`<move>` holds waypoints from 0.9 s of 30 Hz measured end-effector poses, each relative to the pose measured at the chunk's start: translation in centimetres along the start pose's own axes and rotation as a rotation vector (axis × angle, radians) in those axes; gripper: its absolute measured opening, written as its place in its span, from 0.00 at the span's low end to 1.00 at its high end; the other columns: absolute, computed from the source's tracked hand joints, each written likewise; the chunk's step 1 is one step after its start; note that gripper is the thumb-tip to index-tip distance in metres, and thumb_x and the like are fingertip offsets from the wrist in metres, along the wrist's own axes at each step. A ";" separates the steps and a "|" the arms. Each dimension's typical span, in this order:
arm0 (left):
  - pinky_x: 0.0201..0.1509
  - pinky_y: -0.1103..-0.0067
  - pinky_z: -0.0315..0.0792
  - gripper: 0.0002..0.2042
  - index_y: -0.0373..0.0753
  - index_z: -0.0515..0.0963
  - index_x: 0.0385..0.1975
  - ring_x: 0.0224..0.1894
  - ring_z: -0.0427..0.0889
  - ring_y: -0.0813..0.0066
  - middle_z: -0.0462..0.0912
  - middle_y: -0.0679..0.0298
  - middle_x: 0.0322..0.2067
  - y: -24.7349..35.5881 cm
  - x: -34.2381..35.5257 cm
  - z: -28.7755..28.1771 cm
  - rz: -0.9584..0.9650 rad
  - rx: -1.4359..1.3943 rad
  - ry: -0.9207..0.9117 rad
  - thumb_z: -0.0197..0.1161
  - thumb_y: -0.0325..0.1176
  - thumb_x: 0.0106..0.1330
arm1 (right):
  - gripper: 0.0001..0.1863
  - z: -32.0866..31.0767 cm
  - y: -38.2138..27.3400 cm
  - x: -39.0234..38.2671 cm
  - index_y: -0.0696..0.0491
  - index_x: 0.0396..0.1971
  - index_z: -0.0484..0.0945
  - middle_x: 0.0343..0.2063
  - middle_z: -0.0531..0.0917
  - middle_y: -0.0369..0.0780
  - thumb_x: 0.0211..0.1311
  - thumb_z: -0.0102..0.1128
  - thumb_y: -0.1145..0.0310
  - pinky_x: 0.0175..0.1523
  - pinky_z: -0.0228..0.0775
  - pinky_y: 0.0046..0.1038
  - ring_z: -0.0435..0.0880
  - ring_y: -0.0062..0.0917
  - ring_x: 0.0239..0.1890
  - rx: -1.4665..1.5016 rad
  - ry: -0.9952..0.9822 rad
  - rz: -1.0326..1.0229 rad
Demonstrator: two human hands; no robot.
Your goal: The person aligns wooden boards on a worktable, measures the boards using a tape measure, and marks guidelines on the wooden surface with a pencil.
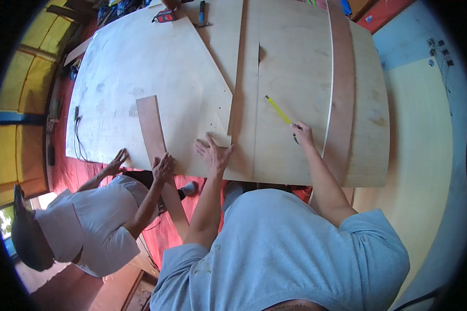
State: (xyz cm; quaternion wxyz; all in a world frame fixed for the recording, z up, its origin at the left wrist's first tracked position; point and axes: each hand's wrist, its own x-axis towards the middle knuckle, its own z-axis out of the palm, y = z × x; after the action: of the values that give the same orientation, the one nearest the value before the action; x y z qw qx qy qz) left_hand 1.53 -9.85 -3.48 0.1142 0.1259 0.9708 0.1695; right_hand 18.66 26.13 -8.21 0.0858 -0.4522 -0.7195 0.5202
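Yellow tape measure (279, 110) near the centre of the frame, its blade drawn out over bare plywood and slanting to the upper left, away from the person's right hand (303, 133). Step in hand reads as measuring, or sizing up a span across the tabletop (290, 160); judged from the drawn blade only. Next move, as I judge it, calls for a steady grip on the tape, the blade kept straight and its free end set firmly against an edge or mark; a bent or drifting blade could spoil the reading. Right hand closed round the tape's case, thumb and fingers hiding most of it; whether the blade tip touches wood or floats just above, cannot tell from overhead. Left hand (214, 154), lower centre, fingers fanned wide apart, gripping nothing, laid on the pale sheet (192, 78) near its lower corner. Hands well apart, then, one on each side of the long seam. Right of the tape, a long brown board (341, 93) runs from the top of the frame down toward the right forearm. At lower left, a co-worker (101, 217) leans in, one hand (163, 167) at a narrow wooden strip (151, 124), the other (117, 161) at the near edge. Hammer (202, 15) and red tool (165, 16) lie at the top.
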 end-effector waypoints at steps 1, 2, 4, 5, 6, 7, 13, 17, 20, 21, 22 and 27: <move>0.84 0.43 0.45 0.64 0.37 0.53 0.82 0.81 0.48 0.24 0.50 0.21 0.76 -0.3 -0.1 0.3 0.027 -0.001 0.071 0.80 0.69 0.52 | 0.17 0.2 -0.5 -0.2 0.54 0.43 0.90 0.29 0.88 0.39 0.70 0.72 0.55 0.40 0.76 0.33 0.84 0.24 0.31 -0.006 -0.013 -0.007; 0.86 0.45 0.41 0.66 0.39 0.48 0.84 0.83 0.42 0.24 0.45 0.20 0.78 0.1 -0.2 0.3 -0.028 -0.017 -0.018 0.81 0.66 0.52 | 0.17 -0.1 -0.2 -0.4 0.54 0.43 0.91 0.28 0.88 0.38 0.70 0.72 0.54 0.39 0.75 0.32 0.83 0.23 0.30 -0.038 -0.010 -0.028; 0.86 0.45 0.41 0.65 0.39 0.49 0.84 0.83 0.42 0.24 0.45 0.20 0.78 0.7 0.2 0.2 -0.012 -0.056 0.006 0.81 0.65 0.52 | 0.18 -0.6 0.1 -0.3 0.54 0.44 0.91 0.28 0.87 0.37 0.70 0.73 0.53 0.38 0.75 0.32 0.81 0.22 0.29 -0.076 -0.004 -0.052; 0.86 0.45 0.41 0.64 0.40 0.50 0.84 0.83 0.42 0.24 0.45 0.21 0.78 0.1 0.0 0.2 -0.010 -0.081 0.037 0.81 0.64 0.52 | 0.18 0.0 -1.2 -0.7 0.54 0.44 0.91 0.27 0.87 0.37 0.70 0.73 0.53 0.38 0.75 0.32 0.81 0.22 0.29 -0.135 -0.051 -0.033; 0.86 0.45 0.41 0.64 0.40 0.50 0.84 0.83 0.42 0.24 0.45 0.21 0.78 0.0 0.0 0.1 -0.013 -0.085 0.041 0.81 0.64 0.52 | 0.18 0.3 -1.9 -0.6 0.54 0.44 0.91 0.27 0.87 0.37 0.70 0.74 0.53 0.38 0.75 0.31 0.81 0.22 0.29 -0.195 -0.083 -0.015; 0.86 0.46 0.41 0.64 0.39 0.51 0.83 0.83 0.42 0.25 0.45 0.21 0.78 0.0 0.0 0.1 -0.020 -0.086 0.042 0.81 0.63 0.52 | 0.18 0.9 -2.6 -0.7 0.54 0.44 0.91 0.27 0.87 0.37 0.70 0.74 0.53 0.38 0.75 0.31 0.81 0.22 0.29 -0.197 -0.083 -0.022; 0.84 0.45 0.46 0.56 0.37 0.61 0.79 0.80 0.51 0.25 0.53 0.23 0.76 -0.4 -0.7 -0.2 0.028 -0.013 0.075 0.80 0.64 0.55 | 0.16 3.7 -6.6 -2.2 0.55 0.42 0.91 0.25 0.85 0.35 0.71 0.73 0.55 0.37 0.73 0.30 0.81 0.19 0.29 -0.236 -0.188 -0.177; 0.80 0.48 0.60 0.42 0.38 0.68 0.76 0.79 0.61 0.33 0.61 0.34 0.77 0.4 -3.2 -1.1 0.275 -0.142 0.109 0.76 0.52 0.67 | 0.17 5.0 -7.9 -5.2 0.42 0.45 0.92 0.36 0.92 0.43 0.69 0.65 0.47 0.45 0.81 0.44 0.91 0.42 0.39 -0.482 -0.492 -0.389; 0.57 0.57 0.81 0.23 0.39 0.81 0.62 0.56 0.85 0.41 0.85 0.46 0.56 2.7 -6.1 -1.9 0.435 -0.434 -0.081 0.72 0.43 0.72 | 0.15 6.2 -7.6 -8.8 0.44 0.45 0.92 0.40 0.92 0.43 0.68 0.65 0.52 0.51 0.82 0.44 0.91 0.42 0.45 -0.526 -0.592 -0.445; 0.50 0.59 0.83 0.18 0.40 0.85 0.57 0.48 0.89 0.43 0.89 0.48 0.47 2.2 -6.7 -0.6 0.474 -0.539 -0.139 0.71 0.41 0.73 | 0.14 6.3 -8.4 -10.4 0.45 0.43 0.92 0.41 0.92 0.42 0.69 0.65 0.54 0.53 0.83 0.44 0.91 0.42 0.46 -0.537 -0.634 -0.438; 0.48 0.59 0.83 0.15 0.39 0.86 0.53 0.45 0.89 0.43 0.89 0.50 0.44 2.3 -7.2 -0.2 0.479 -0.518 -0.192 0.71 0.40 0.74 | 0.14 6.1 -8.4 -11.3 0.45 0.43 0.92 0.41 0.92 0.42 0.69 0.65 0.54 0.53 0.83 0.44 0.91 0.42 0.46 -0.532 -0.628 -0.451; 0.58 0.57 0.80 0.16 0.40 0.85 0.55 0.53 0.86 0.43 0.88 0.49 0.52 2.2 -6.5 -0.7 0.478 -0.417 -0.217 0.71 0.40 0.73 | 0.14 5.1 -6.3 -12.9 0.42 0.45 0.92 0.44 0.92 0.40 0.68 0.65 0.53 0.53 0.83 0.44 0.91 0.42 0.47 -0.502 -0.536 -0.411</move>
State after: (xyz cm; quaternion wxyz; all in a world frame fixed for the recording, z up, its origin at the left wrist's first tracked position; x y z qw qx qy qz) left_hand 7.95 -9.89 -0.91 0.1973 0.3415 0.8403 0.3719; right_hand 19.59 12.88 -0.81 -0.1154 -0.1547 -0.8959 0.4002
